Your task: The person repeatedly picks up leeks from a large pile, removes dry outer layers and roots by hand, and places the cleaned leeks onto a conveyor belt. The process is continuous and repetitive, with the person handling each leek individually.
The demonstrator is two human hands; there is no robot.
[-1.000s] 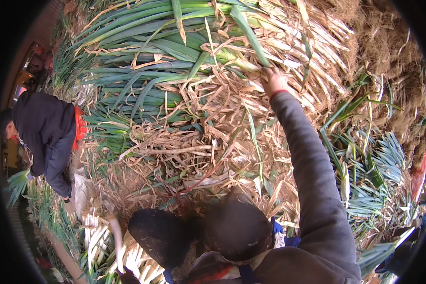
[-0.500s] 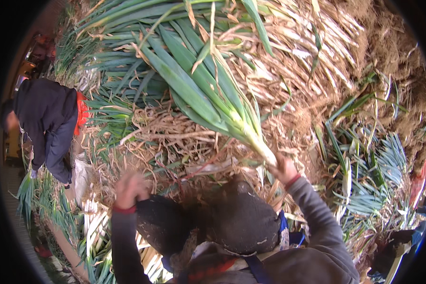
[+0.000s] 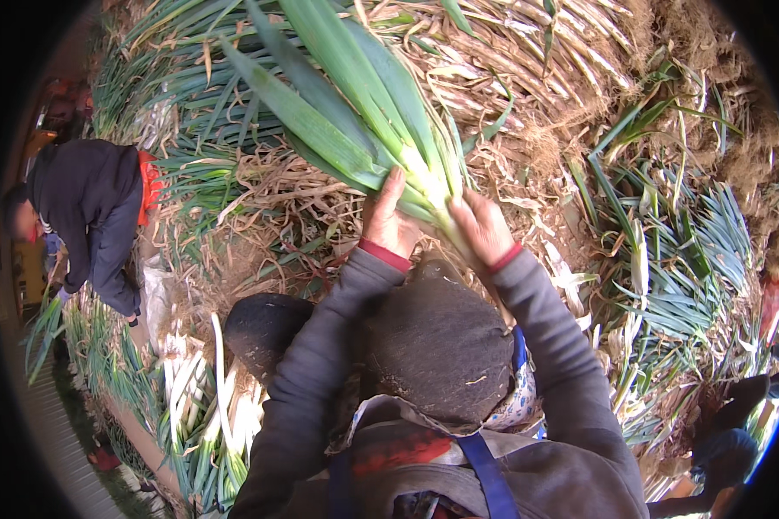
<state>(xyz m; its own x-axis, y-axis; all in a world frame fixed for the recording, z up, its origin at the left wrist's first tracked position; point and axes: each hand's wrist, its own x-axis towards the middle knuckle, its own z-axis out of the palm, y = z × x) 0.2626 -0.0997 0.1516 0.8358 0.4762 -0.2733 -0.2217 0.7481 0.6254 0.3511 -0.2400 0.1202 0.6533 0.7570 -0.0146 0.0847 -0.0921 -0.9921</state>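
Observation:
In front of my knees I hold one large green onion (image 3: 368, 86), its broad leaves pointing away to the upper left. My right hand (image 3: 483, 227) is wrapped round its pale stalk just below where the leaves fan out. My left hand (image 3: 391, 216) grips the base of the leaves, the thumb lying along the near side and the fingers partly hidden. Dry outer leaves hang on the right side of the stalk. The stalk's lower end is mostly hidden by my right hand and arm.
Beyond lies a big heap of untrimmed green onions (image 3: 571, 52) with rooty ends to the right. Peeled white onions (image 3: 195, 389) lie at left. Dry leaf litter (image 3: 277, 190) covers the ground. Green leaf scraps (image 3: 675, 320) pile up at right. Another person (image 3: 91, 208) bends over at far left.
My left hand has come from the left, where it was free, onto the base of the onion's leaves. The onion has moved nearer to me and leftward in my right hand.

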